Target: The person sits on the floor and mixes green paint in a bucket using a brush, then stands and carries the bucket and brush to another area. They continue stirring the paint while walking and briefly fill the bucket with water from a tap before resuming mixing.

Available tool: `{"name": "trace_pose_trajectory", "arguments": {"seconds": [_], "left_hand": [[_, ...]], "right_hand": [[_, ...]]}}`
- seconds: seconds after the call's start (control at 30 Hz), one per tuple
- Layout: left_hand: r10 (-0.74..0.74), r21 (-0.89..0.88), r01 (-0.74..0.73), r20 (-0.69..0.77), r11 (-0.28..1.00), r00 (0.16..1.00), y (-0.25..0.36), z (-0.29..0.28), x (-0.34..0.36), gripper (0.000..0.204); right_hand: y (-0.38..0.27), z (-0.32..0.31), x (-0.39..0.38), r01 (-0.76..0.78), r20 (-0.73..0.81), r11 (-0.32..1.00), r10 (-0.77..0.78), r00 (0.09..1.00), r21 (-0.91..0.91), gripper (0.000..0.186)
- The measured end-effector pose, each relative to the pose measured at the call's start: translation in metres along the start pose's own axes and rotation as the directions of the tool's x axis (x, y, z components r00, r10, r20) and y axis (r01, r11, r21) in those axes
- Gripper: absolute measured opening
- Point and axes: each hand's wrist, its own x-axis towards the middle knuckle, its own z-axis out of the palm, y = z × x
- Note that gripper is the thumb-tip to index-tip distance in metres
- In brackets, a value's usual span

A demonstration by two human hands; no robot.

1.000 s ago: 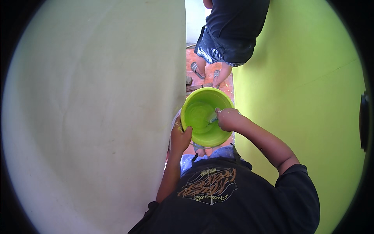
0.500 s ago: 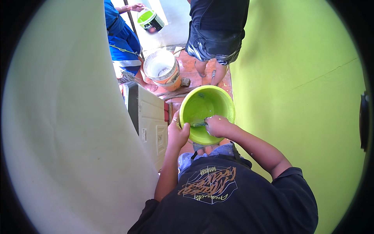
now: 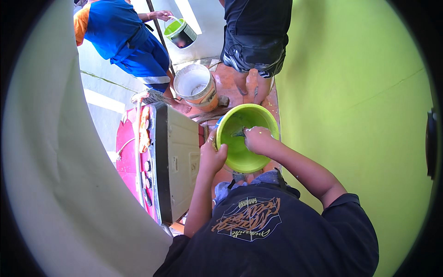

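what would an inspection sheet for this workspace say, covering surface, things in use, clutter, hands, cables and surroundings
surface: reddish tiled floor, pale specks on it
things in use: lime basin, contents hard to make out; slim tool inside it, kind unclear
clutter: orange-and-white bucket on the floor, small block beside it; pink-and-white appliance with knobs
hands: left hand grips the basin's rim; right hand holds the tool
cables: thin pale cord by the appliance's pink face, purpose unclear
surroundings: lime wall at right; person in blue holding a pail, person in black ahead
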Motion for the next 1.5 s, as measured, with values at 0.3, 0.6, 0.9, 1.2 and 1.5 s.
{"name": "trace_pose_trajectory", "arguments": {"seconds": [0.3, 0.6, 0.9, 1.2, 1.5], "left_hand": [[0.053, -0.014, -0.054, -0.041, 0.998, 0.998, -0.008, -0.001, -0.001, 0.053], [0.035, -0.029, -0.037, -0.081, 0.999, 0.996, -0.007, 0.001, 0.004, 0.053], [-0.013, 0.025, 0.014, -0.036, 1.000, 0.999, -0.017, -0.004, -0.002, 0.052], [0.042, 0.001, -0.042, -0.035, 0.999, 0.998, -0.013, -0.002, 0.012, 0.050], [-0.057, -0.019, 0.056, -0.030, 0.998, 0.998, -0.009, -0.011, 0.013, 0.053]], "right_hand": [[0.022, -0.013, -0.013, 0.017, -0.115, 0.999, -0.014, 0.993, 0.032, 0.031], [0.031, 0.022, 0.006, -0.028, 0.061, 1.000, 0.027, 0.998, 0.015, 0.026], [0.029, 0.008, 0.004, -0.063, 0.098, 0.983, 0.047, 0.994, 0.175, 0.037], [0.017, 0.024, 0.002, -0.011, 0.064, 0.997, 0.006, 0.998, 0.081, 0.036], [0.013, -0.003, 0.014, 0.012, -0.164, 0.993, 0.007, 0.986, 0.120, 0.034]]}}
